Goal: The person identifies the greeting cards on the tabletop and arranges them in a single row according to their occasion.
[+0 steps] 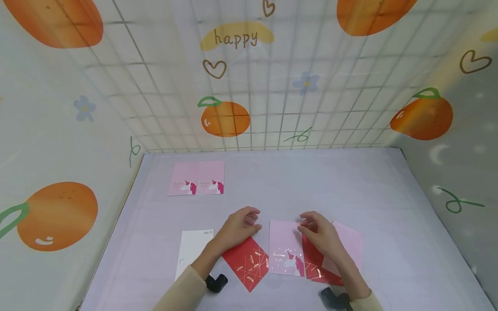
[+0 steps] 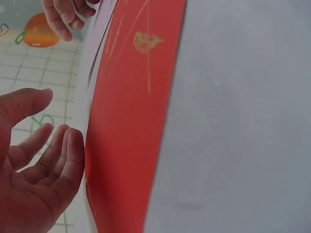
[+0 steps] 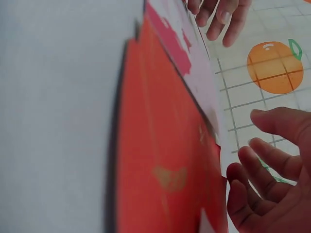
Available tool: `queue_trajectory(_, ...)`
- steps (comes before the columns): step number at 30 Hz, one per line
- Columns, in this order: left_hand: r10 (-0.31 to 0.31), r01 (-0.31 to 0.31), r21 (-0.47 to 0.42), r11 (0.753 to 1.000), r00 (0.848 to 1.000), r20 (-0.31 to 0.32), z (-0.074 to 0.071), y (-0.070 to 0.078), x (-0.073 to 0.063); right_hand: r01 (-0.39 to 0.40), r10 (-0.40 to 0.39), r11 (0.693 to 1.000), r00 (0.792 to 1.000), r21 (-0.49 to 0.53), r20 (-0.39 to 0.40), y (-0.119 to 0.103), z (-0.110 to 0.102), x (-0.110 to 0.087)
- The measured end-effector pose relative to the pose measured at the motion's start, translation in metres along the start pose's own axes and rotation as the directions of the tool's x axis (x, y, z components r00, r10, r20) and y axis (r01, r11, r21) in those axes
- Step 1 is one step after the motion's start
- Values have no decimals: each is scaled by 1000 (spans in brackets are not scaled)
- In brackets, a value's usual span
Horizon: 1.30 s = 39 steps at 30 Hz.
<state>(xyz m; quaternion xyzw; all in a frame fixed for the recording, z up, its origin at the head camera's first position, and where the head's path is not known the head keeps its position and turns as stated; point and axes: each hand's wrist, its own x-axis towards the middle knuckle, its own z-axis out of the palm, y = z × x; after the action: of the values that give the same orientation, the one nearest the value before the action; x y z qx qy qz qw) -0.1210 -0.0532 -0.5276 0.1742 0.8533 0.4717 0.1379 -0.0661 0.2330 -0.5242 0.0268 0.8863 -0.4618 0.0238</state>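
Nearest are two cream sleeves point(image 1: 183, 290), each with a dark wrist device point(image 1: 217, 283) beside it. Just beyond, on the table point(image 1: 303, 183), lie the cards about the hands. The left red card point(image 1: 249, 265) sits cornerwise, partly under the left hand point(image 1: 238, 229). To its right a pink unicorn card point(image 1: 285, 242) lies flat and nearly square to the person, its picture at the near end, perhaps so that it reads upright from that seat. The right red cards point(image 1: 317, 268) overlap with a plain pink sheet point(image 1: 352, 244) under and around the right hand point(image 1: 320, 235), looking like a loose pile kept within reach.

Both hands hold nothing that shows: in the wrist views the fingers are loosely bent, with each thumb standing apart from them, and nothing is pinched. The two hands flank the unicorn card, the right one close over its far right corner (whether it touches, I cannot tell).

A white card point(image 1: 194, 250) lies left of the left forearm, which covers part of it. Farther off, a pair of pink unicorn cards point(image 1: 196, 178) lies edge to edge, seemingly set apart in a tidy row. Behind hangs an orange-printed curtain point(image 1: 284, 56).

The forearm and hand hide much of the right pile, so its count is uncertain; the wrist views catch the red cards edge-on and blurred, and the small lettering is unreadable.
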Motion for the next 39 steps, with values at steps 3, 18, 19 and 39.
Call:
queue_trajectory(3, 4, -4, 7, 1000, 1000, 21, 3, 1, 4, -12, 12, 1000, 1000, -18, 6, 0, 0, 0)
queue_trajectory(18, -62, 43, 188, 981, 993, 96, 17, 12, 20, -49, 51, 997, 998, -60, 40, 4, 1, 0)
queue_trajectory(19, -70, 51, 192, 980, 993, 97, 17, 13, 21, -46, 49, 997, 998, -64, 41, 4, 1, 0)
queue_trajectory(39, -45, 19, 350, 936, 997, 65, 27, 23, 20, -77, 82, 993, 995, -93, 51, 4, 5, 3)
